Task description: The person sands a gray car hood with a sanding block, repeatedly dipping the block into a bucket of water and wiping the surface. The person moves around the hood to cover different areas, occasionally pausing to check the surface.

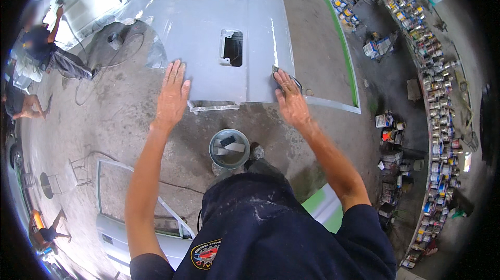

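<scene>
A grey-primed vehicle door (208, 25) lies in front of me, its bare window frame (330, 104) on the right. My left hand (173, 95) rests flat on the near left corner of the panel, fingers stretched out and holding nothing. On the near right of the panel, my right hand (290, 98) presses its fingers over a thin dark pad (297, 81). Only the pad's edges show around the fingers, so its exact kind is hidden. Between my hands is a rectangular cutout (232, 49) in the panel.
Below the door stands a round bucket (212, 147) holding a dark block and pale pieces. Several cans (440, 92) line a long shelf at right. Another door (117, 241) lies at lower left, near a stool (48, 185). A person (39, 43) works at far left.
</scene>
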A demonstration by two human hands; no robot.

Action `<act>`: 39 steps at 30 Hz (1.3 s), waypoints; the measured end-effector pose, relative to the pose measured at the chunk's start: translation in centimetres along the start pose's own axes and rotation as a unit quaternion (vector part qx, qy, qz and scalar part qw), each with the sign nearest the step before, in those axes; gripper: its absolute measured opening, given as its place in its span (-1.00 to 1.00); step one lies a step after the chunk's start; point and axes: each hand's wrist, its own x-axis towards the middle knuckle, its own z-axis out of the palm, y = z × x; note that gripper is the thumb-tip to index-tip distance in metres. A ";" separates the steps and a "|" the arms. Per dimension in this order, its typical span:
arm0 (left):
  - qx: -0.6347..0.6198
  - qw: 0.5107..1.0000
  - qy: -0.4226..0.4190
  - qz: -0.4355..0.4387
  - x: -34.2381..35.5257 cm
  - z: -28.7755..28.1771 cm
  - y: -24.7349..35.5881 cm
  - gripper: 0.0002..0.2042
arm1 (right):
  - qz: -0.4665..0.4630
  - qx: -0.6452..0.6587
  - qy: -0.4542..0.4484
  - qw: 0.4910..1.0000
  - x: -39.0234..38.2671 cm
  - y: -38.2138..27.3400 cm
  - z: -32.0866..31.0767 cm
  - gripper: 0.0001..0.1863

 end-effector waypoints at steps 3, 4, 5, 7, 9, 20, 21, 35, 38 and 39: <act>0.049 0.998 -0.041 -0.020 -0.2 0.6 0.0 -0.45 | -0.087 -0.073 0.060 0.992 -1.0 -5.4 3.9 -0.23; 0.049 0.997 -0.052 -0.026 -0.3 0.8 0.0 -0.43 | -0.117 -0.067 0.053 0.989 -0.7 -7.8 5.2 -0.19; 0.046 0.998 -0.042 -0.017 -0.4 0.8 -0.2 -0.42 | -0.153 -0.062 0.055 0.985 -0.3 -10.4 6.3 -0.15; 0.000 0.999 -0.035 -0.012 -0.5 0.7 -0.6 -0.43 | -0.153 -0.012 0.059 0.986 1.2 -15.0 8.0 -0.14; -0.043 0.999 -0.018 -0.007 -0.3 0.7 -1.0 -0.44 | -0.180 -0.018 0.035 0.983 3.0 -18.4 8.9 -0.26; -0.019 1.000 0.003 -0.019 -0.4 1.5 -0.8 -0.49 | -0.150 0.046 -0.087 0.984 -0.8 -7.0 -0.2 -0.42; -0.014 1.000 -0.005 -0.024 -0.3 1.5 -0.8 -0.49 | -0.125 0.066 -0.098 0.985 -0.7 -6.2 -0.4 -0.44; 0.043 0.996 -0.038 0.073 3.9 1.5 0.4 -0.44 | -0.006 -0.061 0.068 0.996 17.3 -0.4 5.3 -0.31; 0.072 0.990 -0.071 0.102 8.5 3.6 0.4 -0.43 | -0.024 -0.042 0.064 0.997 15.4 -1.4 4.7 -0.34; 0.079 0.989 -0.065 0.103 9.9 4.3 0.6 -0.42 | -0.027 -0.041 0.061 0.997 14.9 -1.7 4.5 -0.35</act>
